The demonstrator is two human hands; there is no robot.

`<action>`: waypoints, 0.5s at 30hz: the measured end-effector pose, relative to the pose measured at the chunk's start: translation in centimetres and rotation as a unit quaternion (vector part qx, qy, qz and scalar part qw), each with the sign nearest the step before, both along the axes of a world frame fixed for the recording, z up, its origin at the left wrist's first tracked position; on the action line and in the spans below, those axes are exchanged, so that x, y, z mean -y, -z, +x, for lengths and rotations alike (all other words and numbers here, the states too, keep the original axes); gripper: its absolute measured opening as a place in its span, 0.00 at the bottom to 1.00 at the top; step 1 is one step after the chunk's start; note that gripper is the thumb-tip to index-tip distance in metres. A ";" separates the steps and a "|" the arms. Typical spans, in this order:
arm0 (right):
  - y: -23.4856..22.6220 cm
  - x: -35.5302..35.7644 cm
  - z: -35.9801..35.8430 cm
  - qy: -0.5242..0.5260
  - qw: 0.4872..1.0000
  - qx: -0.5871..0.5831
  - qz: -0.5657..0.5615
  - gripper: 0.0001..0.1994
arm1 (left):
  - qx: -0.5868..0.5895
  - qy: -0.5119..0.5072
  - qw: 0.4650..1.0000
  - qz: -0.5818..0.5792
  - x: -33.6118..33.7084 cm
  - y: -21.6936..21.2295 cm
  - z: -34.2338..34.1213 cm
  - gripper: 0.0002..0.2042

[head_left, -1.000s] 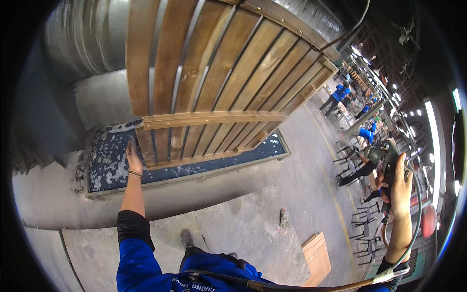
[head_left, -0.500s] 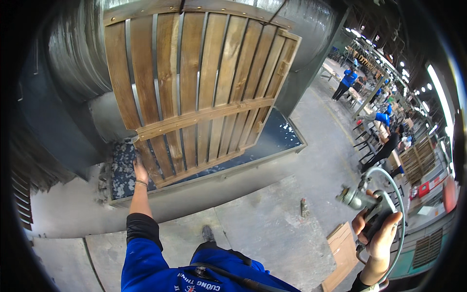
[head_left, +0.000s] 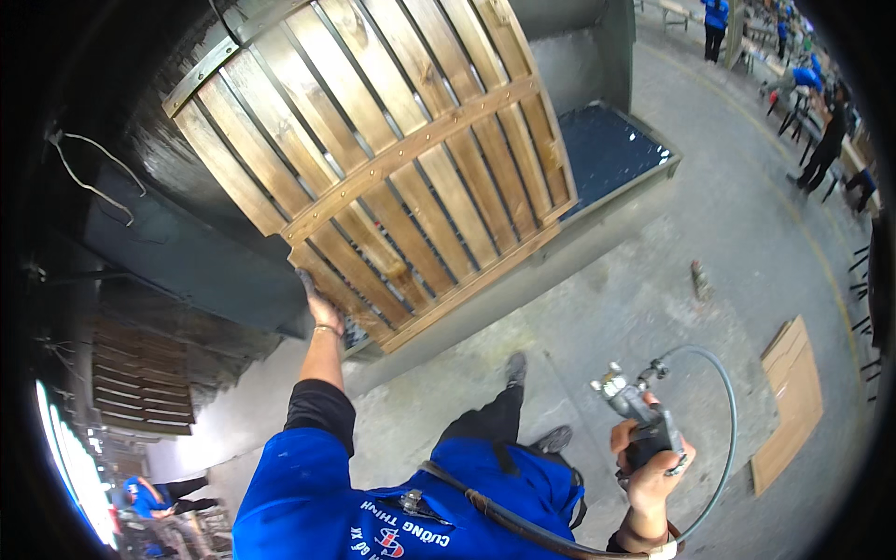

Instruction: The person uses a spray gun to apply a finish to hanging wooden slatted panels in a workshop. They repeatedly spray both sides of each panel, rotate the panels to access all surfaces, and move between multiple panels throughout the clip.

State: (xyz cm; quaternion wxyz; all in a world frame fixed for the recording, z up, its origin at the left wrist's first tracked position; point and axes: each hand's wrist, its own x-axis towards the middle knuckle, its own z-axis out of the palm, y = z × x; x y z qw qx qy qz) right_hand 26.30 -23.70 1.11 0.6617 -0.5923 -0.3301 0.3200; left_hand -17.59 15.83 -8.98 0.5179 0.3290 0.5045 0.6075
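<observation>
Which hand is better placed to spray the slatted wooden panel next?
Right. The right hand holds the spray gun with its hose attached, while the left hand grips the lower corner of the slatted wooden panel, probably steadying it.

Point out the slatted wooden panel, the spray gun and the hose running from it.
slatted wooden panel (head_left: pixel 411 159): head view, on the diagonal cross brace.
spray gun (head_left: pixel 644 422): head view, on its body above the right hand's grip.
hose (head_left: pixel 726 420): head view, on the curved loop right of the gun.
</observation>
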 end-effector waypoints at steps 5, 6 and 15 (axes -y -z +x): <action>0.7 -1.3 -3.8 -0.111 0.987 -0.066 0.094 0.43 | -0.017 0.024 1.000 -0.001 0.9 -1.1 0.5 0.48; 0.7 -1.6 -4.2 -0.132 0.984 -0.054 0.105 0.43 | -0.020 0.017 1.000 -0.008 0.9 -1.3 0.5 0.48; 1.9 -5.8 -5.6 -0.164 0.961 0.020 0.223 0.41 | -0.035 -0.028 0.999 -0.012 1.1 -1.6 1.7 0.47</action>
